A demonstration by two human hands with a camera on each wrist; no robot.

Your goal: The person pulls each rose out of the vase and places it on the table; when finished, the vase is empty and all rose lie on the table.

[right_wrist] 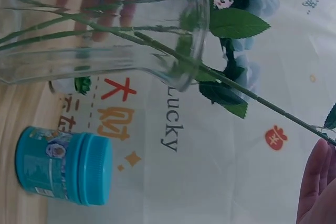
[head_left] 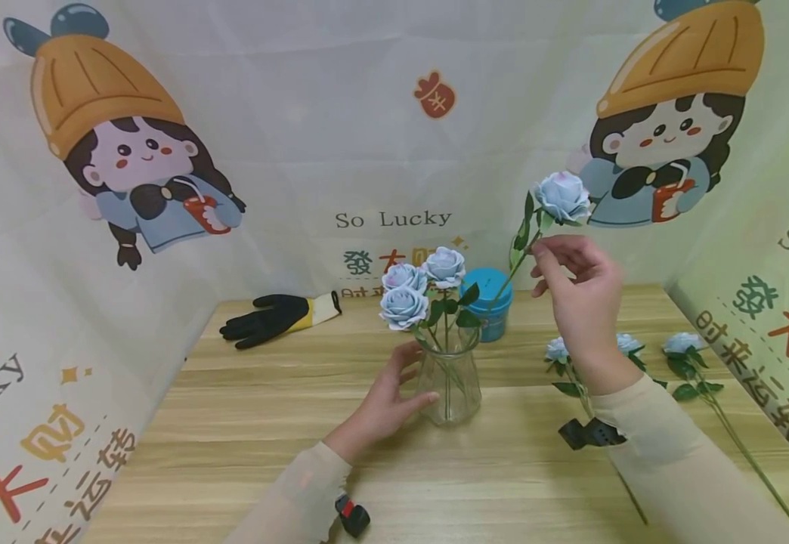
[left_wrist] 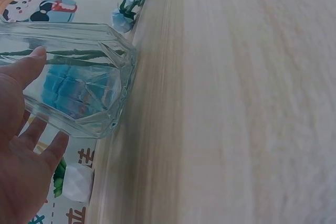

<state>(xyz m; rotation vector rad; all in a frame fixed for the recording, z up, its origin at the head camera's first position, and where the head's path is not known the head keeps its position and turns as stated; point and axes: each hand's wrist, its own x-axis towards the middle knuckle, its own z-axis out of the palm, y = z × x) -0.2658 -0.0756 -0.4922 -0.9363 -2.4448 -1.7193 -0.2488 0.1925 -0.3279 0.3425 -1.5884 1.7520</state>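
A clear glass vase [head_left: 464, 400] stands on the table with several pale blue roses [head_left: 404, 308] in it. My left hand [head_left: 382, 404] holds the vase from the left, thumb on the near side and fingers behind; the left wrist view shows the thumb [left_wrist: 29, 66] against the glass. Up and to the right, my right hand [head_left: 581, 302] pinches another pale blue rose [head_left: 561, 196] by its stem just below the bloom. That stem [right_wrist: 252, 94] slants down through the vase's mouth, as the right wrist view shows.
Several loose roses [head_left: 685, 344] lie on the table at the right, partly hidden by my right arm. A blue lidded tub [head_left: 496, 323] stands behind the vase. At the back left lies a black and yellow glove [head_left: 267, 320]. A small white pot [left_wrist: 77, 183] with greenery stands beyond the vase.
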